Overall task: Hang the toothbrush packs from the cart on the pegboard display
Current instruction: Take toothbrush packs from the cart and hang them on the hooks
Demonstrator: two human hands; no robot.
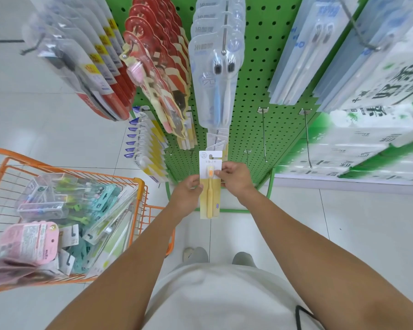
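Gripping 1 yellow pack (210, 186) upright, left hand (188, 194) pinches its 9 o'clock edge, right hand (234, 177) its 3 o'clock edge; pegboard (267, 86) at 12 o'clock, cart (138, 184) at 9 o'clock.

Floor (343, 222): glossy pale grey-white tiles with thin grout lines, evenly lit, no hard shadows. A dark strip (4, 40) crosses the floor at far upper left. Right side: large white shelf stock with green print and black characters (376, 129), stacked in blocks, blurred toward the frame edge. It sits on a low white plinth (343, 183) that meets the floor. A green tubular metal base frame (234, 210) rests on the tiles.
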